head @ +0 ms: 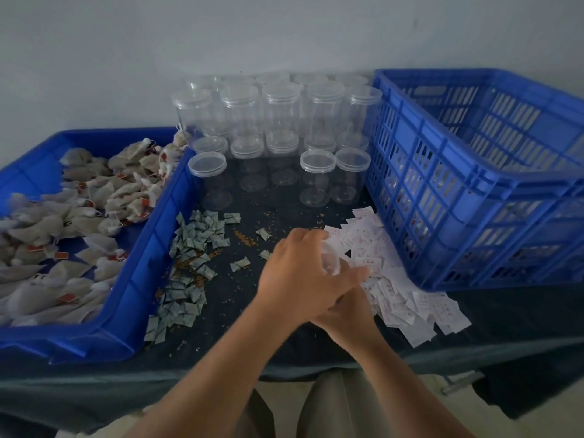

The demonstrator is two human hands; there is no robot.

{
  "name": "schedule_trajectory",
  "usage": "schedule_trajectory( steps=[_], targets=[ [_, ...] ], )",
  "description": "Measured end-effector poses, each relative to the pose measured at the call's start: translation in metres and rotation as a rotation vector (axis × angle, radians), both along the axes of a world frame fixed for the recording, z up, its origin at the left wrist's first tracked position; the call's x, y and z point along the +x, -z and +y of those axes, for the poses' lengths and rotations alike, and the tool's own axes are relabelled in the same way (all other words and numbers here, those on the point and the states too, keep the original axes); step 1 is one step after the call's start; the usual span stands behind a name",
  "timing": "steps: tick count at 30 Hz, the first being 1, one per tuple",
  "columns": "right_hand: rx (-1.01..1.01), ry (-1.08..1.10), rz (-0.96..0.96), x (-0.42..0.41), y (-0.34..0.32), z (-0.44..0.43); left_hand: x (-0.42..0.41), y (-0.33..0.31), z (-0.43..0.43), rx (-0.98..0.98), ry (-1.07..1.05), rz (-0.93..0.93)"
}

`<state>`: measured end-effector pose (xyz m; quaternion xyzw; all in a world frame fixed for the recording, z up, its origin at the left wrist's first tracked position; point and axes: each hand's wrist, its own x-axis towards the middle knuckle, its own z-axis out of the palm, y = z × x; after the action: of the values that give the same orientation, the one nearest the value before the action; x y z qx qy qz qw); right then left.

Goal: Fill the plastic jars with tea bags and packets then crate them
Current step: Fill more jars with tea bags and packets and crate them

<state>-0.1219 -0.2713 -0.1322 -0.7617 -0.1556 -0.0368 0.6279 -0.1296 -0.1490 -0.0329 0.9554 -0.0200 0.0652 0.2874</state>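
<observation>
My left hand (300, 270) reaches across the dark table and curls around a clear plastic jar (329, 259), which lies tilted at the edge of the white packets (407, 308). My right hand (349, 314) lies under the left wrist, on the white packet pile, and its fingers are mostly hidden. Several empty lidded jars (281, 121) stand stacked at the back. Tea bags (82, 216) fill the blue tray (151, 248) on the left. The blue slatted crate (474, 172) stands on the right.
Small grey-green packets (192, 260) lie scattered beside the tray, with loose tea crumbs (246, 238) around them. A light wall rises behind the jars. The table's front edge runs just below my forearms.
</observation>
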Motion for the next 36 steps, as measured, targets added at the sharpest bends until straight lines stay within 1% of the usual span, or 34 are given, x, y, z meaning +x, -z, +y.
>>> schedule_trajectory(
  steps=[1, 2, 4, 8, 11, 16, 19, 24, 28, 31, 34, 36],
  targets=[
    [0.012, 0.012, -0.007, 0.000, -0.001, -0.002, 0.000, 0.005, -0.008, 0.017, -0.047, -0.096],
    [0.021, 0.022, -0.008, 0.000, -0.002, -0.005, 0.000, 0.009, -0.012, -0.006, -0.076, -0.169],
    [0.038, 0.029, 0.009, 0.000, 0.000, -0.009, 0.003, 0.014, -0.010, -0.091, -0.069, -0.236],
    [0.023, 0.017, 0.015, 0.003, 0.003, -0.008, 0.006, 0.015, 0.008, -0.159, 0.094, -0.257],
    [0.040, 0.009, 0.023, 0.005, 0.004, -0.008, 0.009, 0.012, 0.014, -0.192, 0.173, -0.222],
    [0.032, 0.008, 0.022, 0.004, 0.003, -0.004, 0.015, 0.008, 0.014, -0.123, 0.245, -0.185],
    [0.012, 0.033, -0.012, 0.000, 0.004, 0.001, 0.013, 0.008, 0.016, -0.095, 0.226, -0.176],
    [-0.227, 0.140, -0.108, -0.007, -0.007, 0.011, 0.012, 0.005, 0.020, -0.097, 0.176, -0.168],
    [-0.578, 0.228, -0.232, 0.002, -0.029, 0.012, 0.016, 0.005, 0.034, -0.148, 0.102, -0.117],
    [-0.583, 0.158, -0.186, 0.009, -0.050, 0.015, 0.018, 0.003, 0.033, -0.208, 0.073, -0.056],
    [-0.774, 0.127, -0.200, 0.016, -0.069, 0.020, 0.018, 0.003, 0.032, -0.282, 0.074, -0.027],
    [-0.865, 0.072, -0.172, 0.020, -0.083, 0.018, 0.016, -0.004, 0.032, -0.388, 0.100, 0.024]
  ],
)
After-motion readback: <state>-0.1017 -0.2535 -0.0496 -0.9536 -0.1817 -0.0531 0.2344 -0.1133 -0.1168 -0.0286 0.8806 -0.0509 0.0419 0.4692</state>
